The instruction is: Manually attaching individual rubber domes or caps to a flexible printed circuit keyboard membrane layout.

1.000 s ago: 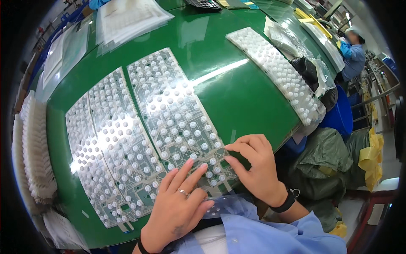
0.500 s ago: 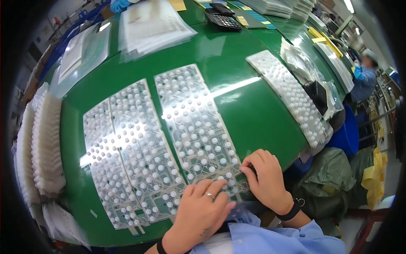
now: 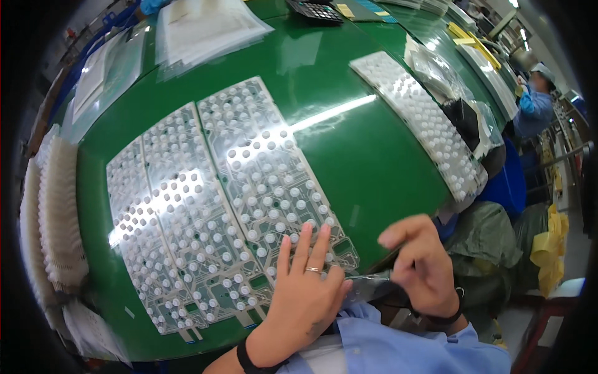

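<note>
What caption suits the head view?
Left hand on a white-domed clear sheet on a green table, right hand alongside.

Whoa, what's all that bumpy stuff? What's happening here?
A person is working with clear sheets covered in white bumps. Three lie side by side on the green table. The left hand is spread over the near end of the rightmost one. The right hand is off the sheets, near the table's edge, fingers bent; I can't tell whether it holds anything. Another bumpy strip lies farther right.
</note>
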A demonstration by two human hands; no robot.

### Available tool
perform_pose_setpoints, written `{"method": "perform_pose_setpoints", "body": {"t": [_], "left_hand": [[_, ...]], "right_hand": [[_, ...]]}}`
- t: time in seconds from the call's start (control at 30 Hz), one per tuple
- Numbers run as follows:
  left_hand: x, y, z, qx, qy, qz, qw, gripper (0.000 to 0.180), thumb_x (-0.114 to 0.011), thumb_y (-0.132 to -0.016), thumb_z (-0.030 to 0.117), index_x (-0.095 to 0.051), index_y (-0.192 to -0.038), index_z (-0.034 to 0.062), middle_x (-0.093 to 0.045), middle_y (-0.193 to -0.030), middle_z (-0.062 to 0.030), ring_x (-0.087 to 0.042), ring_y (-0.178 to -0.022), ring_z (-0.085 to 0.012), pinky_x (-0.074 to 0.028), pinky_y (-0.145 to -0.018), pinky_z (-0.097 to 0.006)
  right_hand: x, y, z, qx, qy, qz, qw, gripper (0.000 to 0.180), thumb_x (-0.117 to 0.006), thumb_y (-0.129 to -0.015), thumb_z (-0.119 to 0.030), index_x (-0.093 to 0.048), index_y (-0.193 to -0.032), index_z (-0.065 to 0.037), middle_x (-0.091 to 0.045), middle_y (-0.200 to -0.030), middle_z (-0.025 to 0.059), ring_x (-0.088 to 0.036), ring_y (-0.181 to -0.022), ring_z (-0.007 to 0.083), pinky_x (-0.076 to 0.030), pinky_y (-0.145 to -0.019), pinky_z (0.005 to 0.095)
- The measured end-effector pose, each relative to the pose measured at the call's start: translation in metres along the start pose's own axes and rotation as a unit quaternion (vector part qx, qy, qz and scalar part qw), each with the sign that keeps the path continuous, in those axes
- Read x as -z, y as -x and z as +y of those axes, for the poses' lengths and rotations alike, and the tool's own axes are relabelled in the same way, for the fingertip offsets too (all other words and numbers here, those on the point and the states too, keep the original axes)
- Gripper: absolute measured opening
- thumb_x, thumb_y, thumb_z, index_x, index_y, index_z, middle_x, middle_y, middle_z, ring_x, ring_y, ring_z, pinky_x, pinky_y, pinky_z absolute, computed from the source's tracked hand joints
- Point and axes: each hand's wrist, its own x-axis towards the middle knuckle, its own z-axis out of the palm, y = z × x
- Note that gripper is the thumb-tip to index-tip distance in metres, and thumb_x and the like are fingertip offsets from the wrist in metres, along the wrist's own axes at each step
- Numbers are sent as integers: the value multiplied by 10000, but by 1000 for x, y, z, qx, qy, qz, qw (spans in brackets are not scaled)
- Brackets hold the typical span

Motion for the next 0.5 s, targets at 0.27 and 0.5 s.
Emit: {"method": "perform_pose_setpoints", "body": {"t": [0.27,0.5], "left_hand": [[48,52,-24,51,41,-10,998,128,-686,-784,183,-610,-776,81,-579,-1314,-174,-473,-1286,-378,-266,-1089,-543],[30,81,-36,26,5,-26,999,182,-666,-805,254,-600,-729,102,-623,-1264,-136,-495,-1272,-349,-242,-1102,-515]], "right_hand": [[-9,17,27,-167,-149,64,973,57,-576,-919,-14,-562,-974,-14,-593,-894,74,-574,-791,132,-455,-718,249],[-21,2,31,-166,5,26,986,48,-614,-879,-9,-587,-918,-16,-591,-854,57,-553,-726,140,-428,-610,258]]}}
